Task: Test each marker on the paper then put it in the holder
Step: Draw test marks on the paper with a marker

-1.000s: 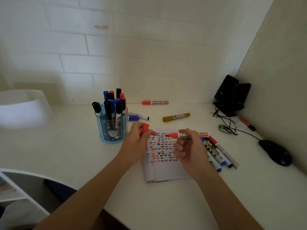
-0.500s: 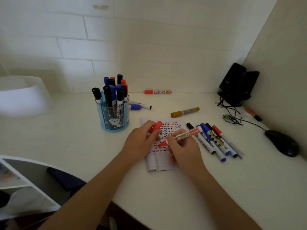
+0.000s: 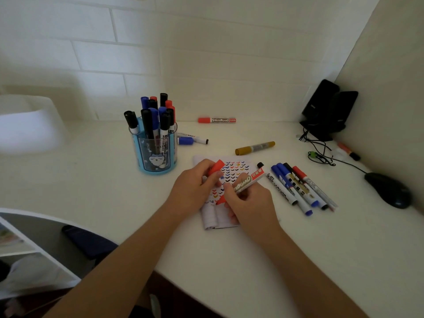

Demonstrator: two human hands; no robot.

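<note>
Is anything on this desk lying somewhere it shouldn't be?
Mostly tidy, but one orange marker lies off by the right wall, next to the black cables, apart from the row of markers beside the paper. The paper's near edge also looks curled.

Holder (image 3: 154, 157) left of paper (image 3: 238, 166)

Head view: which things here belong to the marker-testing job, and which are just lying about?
Job: red marker gripped by the right hand; red cap pinched by the left hand; paper; holder; loose markers.
Lying about: mouse; speakers; cables.
</note>
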